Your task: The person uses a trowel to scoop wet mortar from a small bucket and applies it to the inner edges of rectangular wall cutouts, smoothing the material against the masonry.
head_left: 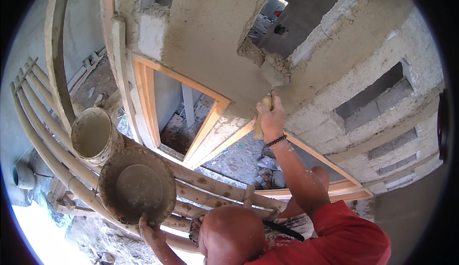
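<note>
Trowel point(275, 77), upper centre of the frame, is in the right hand point(271, 120), whose fingers close around its handle; mortar point(276, 62) sits at its blade, by the lower edge of a window opening point(306, 21). The left hand point(151, 235), lower left, is curled on the near rim of a round bowl point(107, 183). A bucket point(114, 141) stands just beside the bowl, near long wooden poles point(50, 143).
</note>
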`<state>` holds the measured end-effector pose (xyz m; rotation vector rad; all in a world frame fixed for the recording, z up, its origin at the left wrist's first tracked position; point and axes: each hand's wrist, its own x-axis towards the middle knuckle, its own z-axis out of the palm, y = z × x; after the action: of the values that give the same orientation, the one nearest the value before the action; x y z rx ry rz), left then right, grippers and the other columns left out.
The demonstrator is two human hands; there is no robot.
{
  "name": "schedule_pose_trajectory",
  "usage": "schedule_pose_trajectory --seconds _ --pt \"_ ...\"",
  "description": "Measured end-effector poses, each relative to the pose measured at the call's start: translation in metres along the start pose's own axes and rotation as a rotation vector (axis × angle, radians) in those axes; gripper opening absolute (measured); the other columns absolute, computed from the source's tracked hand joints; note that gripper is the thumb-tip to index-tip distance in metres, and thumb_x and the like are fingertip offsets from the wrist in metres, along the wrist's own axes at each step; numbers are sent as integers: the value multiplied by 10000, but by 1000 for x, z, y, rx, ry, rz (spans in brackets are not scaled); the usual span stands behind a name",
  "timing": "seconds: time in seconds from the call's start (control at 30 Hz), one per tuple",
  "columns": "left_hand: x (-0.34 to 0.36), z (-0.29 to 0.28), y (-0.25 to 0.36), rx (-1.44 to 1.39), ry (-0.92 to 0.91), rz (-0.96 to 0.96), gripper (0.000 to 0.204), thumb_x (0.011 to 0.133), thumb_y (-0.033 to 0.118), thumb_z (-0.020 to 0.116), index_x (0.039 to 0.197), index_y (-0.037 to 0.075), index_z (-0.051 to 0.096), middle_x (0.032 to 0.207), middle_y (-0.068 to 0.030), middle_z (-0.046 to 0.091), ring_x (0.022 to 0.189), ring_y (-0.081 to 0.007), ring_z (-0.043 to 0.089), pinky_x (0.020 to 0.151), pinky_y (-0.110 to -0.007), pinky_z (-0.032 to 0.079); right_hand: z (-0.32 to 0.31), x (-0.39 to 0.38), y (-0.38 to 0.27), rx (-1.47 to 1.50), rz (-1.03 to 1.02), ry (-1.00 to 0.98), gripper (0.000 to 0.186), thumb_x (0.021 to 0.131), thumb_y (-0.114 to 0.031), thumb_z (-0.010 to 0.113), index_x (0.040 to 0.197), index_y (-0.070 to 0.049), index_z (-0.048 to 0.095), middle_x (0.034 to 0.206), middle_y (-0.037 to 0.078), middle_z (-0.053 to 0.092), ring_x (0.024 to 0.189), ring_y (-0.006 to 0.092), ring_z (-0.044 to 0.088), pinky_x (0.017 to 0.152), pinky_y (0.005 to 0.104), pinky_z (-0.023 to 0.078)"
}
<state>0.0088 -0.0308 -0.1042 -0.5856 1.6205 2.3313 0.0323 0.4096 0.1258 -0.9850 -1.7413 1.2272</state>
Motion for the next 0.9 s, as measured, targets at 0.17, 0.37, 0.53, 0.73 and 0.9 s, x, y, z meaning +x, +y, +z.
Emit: schedule_pose_trajectory --seconds 0.17,0.37,0.53,0.73,0.9 --pt "7 -16 -17 216 -9 130 449 817 65 656 1250 35 543 1215 -191 556 1088 -336 550 925 -425 481 1 -21 -1 -89 -88 -74 614 847 -47 586 1413 41 366 855 87 560 565 133 553 483 271 475" --pt "8 -13 -13 143 19 86 433 830 54 643 1251 47 539 1195 -182 559 1077 -331 555 910 -423 493 8 -96 6 -273 -319 -412 525 828 -106 641 1308 62 510 1024 236 651 916 274 658 820 362 516" --pt "3 -7 -9 174 -45 175 395 856 91 638 1235 36 541 1207 -148 520 1099 -263 521 849 -389 524 43 -152 30 -470 -552 -816 510 852 -120 643 1337 -20 522 830 132 563 707 225 599 632 336 503" --pt "-2 21 20 -181 93 -176 396 876 199 620 1206 -4 541 1221 -142 485 1127 -254 497 844 -381 527 59 -150 37 -382 -640 -744 522 865 -100 618 1359 4 487 861 119 577 676 194 606 572 312 498" --pt "-2 14 15 -126 78 -114 357 867 185 637 1182 36 561 1169 -128 542 1087 -243 536 859 -387 527 6 -105 -20 90 71 -405 630 881 -91 581 1439 43 320 846 93 580 600 130 584 499 289 495"
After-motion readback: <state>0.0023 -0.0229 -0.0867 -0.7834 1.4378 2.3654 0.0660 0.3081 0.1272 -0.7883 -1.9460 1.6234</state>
